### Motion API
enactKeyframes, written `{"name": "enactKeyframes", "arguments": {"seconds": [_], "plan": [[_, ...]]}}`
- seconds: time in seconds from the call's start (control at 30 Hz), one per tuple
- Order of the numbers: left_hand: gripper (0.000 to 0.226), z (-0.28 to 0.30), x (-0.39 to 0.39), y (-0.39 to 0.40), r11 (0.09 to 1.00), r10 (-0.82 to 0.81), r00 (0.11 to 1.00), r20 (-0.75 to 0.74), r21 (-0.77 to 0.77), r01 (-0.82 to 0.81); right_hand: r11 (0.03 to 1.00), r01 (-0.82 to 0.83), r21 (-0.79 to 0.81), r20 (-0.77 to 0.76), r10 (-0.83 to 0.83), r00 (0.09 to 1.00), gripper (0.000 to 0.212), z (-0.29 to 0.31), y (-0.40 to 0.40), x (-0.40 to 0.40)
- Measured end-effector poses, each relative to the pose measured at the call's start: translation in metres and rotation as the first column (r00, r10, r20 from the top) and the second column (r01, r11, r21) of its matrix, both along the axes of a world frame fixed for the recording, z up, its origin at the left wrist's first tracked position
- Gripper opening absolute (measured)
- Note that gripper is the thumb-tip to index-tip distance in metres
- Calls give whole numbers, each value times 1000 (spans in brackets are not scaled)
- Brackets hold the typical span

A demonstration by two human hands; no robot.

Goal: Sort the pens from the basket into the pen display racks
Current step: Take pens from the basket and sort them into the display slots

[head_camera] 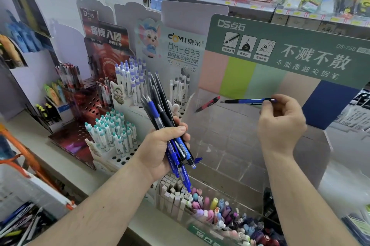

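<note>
Blue pen [248, 101] pinched by right hand [280, 123] above clear rack [230, 135].

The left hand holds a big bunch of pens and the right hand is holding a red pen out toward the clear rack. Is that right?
Not quite. The head view shows the right hand pinching a blue pen, not a red one. The red pen already lies in the clear rack. The left hand does hold a bunch of pens.

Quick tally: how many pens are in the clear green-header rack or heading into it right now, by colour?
Red-and-black pen lying in the clear rack: 1
Blue-and-black pen pinched in the right hand, held over the rack: 1
Total: 2
The bundle in the left hand is too overlapped to count.
</note>
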State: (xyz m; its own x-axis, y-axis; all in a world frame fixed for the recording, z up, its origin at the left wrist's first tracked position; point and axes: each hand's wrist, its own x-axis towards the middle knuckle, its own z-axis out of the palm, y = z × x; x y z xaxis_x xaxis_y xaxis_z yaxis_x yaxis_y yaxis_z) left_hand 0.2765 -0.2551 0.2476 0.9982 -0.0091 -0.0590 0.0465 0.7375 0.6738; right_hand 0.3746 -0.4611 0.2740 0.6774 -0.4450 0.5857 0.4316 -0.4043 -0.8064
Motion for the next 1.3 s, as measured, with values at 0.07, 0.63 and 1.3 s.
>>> {"name": "enactKeyframes", "arguments": {"seconds": [0.07, 0.63, 1.3], "plan": [[26, 0, 0, 0, 1000, -2, 1000, -9, 9, 2, 990, 3, -142, -38, -8, 999, 15, 1, 8, 6], [37, -12, -14, 1, 972, -221, 975, -2, 77, 220, 896, -262, -359, -134, 228, 964, 9, 7, 39, -41], [24, -29, -28, 4, 986, -36, 977, -209, 153, 69, 745, -653, 136, -313, 658, 685, 23, -4, 69, -78]]}}
